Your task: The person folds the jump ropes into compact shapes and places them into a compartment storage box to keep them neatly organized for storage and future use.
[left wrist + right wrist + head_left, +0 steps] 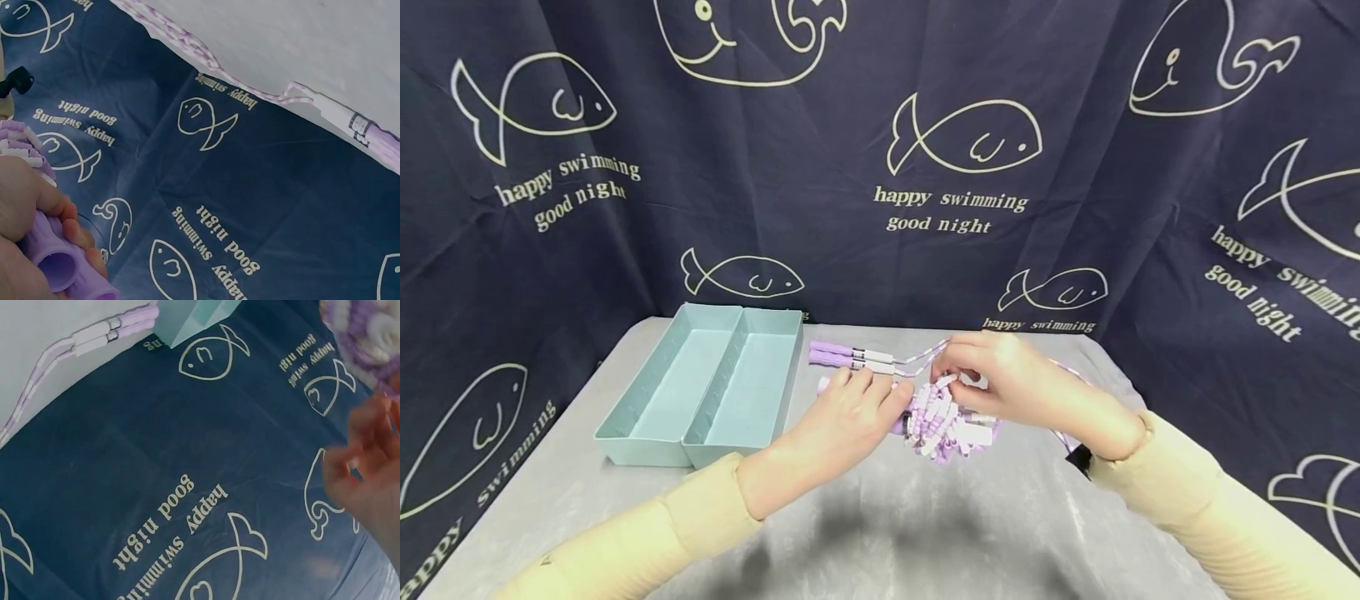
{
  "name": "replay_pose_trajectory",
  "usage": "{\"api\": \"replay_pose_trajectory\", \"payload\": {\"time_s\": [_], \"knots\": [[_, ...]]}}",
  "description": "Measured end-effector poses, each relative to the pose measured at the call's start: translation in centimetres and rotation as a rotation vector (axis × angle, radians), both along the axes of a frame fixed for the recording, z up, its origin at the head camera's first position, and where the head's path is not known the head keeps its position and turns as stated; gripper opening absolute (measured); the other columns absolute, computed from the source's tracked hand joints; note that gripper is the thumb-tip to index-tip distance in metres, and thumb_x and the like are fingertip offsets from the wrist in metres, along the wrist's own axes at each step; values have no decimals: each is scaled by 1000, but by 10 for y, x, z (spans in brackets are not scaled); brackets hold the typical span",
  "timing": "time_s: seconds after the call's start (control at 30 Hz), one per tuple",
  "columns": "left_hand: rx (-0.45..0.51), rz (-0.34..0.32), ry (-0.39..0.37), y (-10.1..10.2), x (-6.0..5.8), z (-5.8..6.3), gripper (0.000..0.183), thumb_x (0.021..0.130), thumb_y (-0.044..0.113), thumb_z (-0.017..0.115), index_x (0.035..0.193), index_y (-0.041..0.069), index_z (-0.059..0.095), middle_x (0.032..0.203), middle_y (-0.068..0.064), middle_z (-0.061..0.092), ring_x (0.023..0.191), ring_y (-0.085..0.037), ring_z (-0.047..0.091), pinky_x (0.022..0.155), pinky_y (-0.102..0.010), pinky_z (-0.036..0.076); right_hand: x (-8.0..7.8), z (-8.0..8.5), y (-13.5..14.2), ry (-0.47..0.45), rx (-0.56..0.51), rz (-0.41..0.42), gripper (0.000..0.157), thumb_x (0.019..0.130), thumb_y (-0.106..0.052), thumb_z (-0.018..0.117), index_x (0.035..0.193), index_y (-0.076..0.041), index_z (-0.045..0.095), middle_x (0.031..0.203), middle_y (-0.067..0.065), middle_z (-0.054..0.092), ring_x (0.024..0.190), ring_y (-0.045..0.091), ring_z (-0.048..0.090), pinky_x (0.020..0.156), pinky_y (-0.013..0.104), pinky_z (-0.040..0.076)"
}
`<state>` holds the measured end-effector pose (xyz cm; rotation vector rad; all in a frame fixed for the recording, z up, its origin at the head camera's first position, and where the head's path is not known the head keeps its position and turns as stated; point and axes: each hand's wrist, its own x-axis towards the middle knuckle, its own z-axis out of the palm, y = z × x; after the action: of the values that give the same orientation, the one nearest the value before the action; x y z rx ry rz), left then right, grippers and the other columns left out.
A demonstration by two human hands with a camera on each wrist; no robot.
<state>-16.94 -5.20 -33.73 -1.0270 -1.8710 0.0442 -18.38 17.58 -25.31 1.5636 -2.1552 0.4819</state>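
My left hand [850, 412] grips the purple handles [59, 256] of a jump rope, their hollow ends pointing out past the fingers in the left wrist view. The rope's purple and white beaded cord [934, 421] is gathered into a thick bundle just right of that hand, above the grey table. At the bundle's upper right, my right hand [1011, 379] has curled fingers and seems to pinch a strand; the fingertips partly hide the contact. In the right wrist view, the beaded bundle [365, 337] shows at the upper right corner, close to these fingers.
Behind the hands lies a second jump rope [850, 357], its two purple and white handles side by side and its cord running right. Two light blue-green trays [643, 452] stand side by side at the left. A dark blue fish-print curtain [850, 250] surrounds the table.
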Motion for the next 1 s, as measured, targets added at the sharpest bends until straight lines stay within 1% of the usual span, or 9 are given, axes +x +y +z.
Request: {"api": "replay_pose_trajectory", "payload": {"time_s": [0.1,0.2,0.33,0.4,0.47,0.57,0.73,0.87,1.0], "knots": [[-5,2,11,0,1,1,20,89,1,39,99,10,54,73,-1,51,61,-20,47,54,-29,30,-3,3,3,-153,10,54,24,72,4,61,85,-17,63,78,-11,57,63,2,50,57,10,40],[-28,2,23,-1,2,2,21,88,0,37,98,10,53,72,-1,49,60,-20,46,55,-28,30,-7,7,8,-313,55,109,25,75,4,63,87,-18,64,79,-11,59,67,2,54,61,14,46],[-68,-12,32,-3,1,4,19,87,1,41,98,11,53,71,0,48,60,-19,45,55,-28,30,-13,10,16,-563,135,194,23,82,3,64,94,-16,66,86,-8,61,79,7,58,71,26,53],[-89,-21,27,-4,-1,4,17,86,2,46,98,12,53,70,1,48,60,-19,45,55,-28,30,-16,11,19,-622,175,213,21,85,0,64,98,-17,66,89,-8,61,82,8,58,73,26,53],[-117,-22,4,-5,-2,3,17,85,4,51,98,13,53,71,1,49,60,-18,45,55,-27,30,-18,11,21,-631,209,229,18,87,-3,63,100,-17,66,90,-6,61,81,8,57,73,25,52],[-163,-27,-50,-6,-2,2,18,85,9,58,101,14,53,74,2,52,64,-19,49,57,-28,32,-21,8,22,-602,259,223,14,88,-11,65,99,-20,64,88,-9,59,77,5,55,68,22,49],[-210,-66,-121,-4,-2,3,14,89,18,60,102,17,54,77,4,54,68,-18,50,64,-28,35,-25,0,22,-710,299,278,13,85,-12,67,92,-18,58,85,-6,54,74,7,52,65,21,47],[-220,-81,-133,-4,-1,5,13,89,19,59,101,17,54,76,6,54,67,-17,47,64,-28,35,-27,-5,21,-775,259,334,17,81,-8,70,88,-14,56,82,0,52,70,9,52,59,22,47],[-215,-66,-143,-4,-1,7,17,89,19,61,103,16,54,78,4,55,69,-18,50,64,-28,36,-31,-7,23,-707,200,312,18,79,-6,72,84,-15,56,78,-1,52,70,9,49,59,22,46]]}}
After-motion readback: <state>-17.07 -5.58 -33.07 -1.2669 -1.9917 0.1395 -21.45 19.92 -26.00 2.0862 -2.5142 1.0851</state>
